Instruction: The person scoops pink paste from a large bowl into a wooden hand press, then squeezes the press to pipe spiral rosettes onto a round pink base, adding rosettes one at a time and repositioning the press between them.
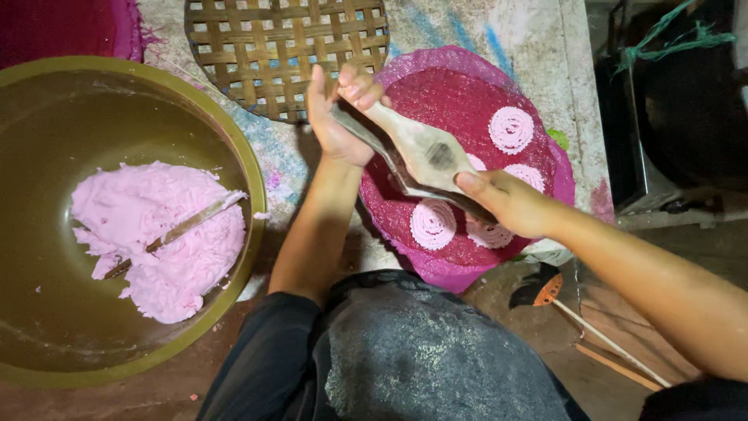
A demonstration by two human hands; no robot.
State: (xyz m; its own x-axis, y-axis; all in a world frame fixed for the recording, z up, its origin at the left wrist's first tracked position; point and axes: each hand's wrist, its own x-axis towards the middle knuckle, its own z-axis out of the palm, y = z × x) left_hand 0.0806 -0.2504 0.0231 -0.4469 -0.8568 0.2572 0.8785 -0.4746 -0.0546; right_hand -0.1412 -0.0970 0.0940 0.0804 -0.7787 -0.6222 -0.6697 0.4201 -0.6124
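Head view: wooden press [421, 152] hides part of the round pink mesh tray [456, 86]; four pink spiral coils [511, 129] show, two partly covered. Left hand [336, 117] and right hand [506, 201] each have fingers clamped on a press handle. One olive bowl [234, 148] holds pink dough [160, 238].

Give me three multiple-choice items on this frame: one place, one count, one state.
1. Where is the pink dough?
A. in the olive bowl
B. on the woven bamboo tray
C. on the red mat

2. How many pink spirals show on the red mesh mat?
A. one
B. four
C. nine

3. How is the wooden press held?
A. lying in the bowl
B. one hand only
C. left hand and right hand at opposite ends

Answers: 1 A, dough heaped inside the bowl with a tool stuck in it; 2 B, four coils visible, some partly hidden; 3 C, a hand grips each end.
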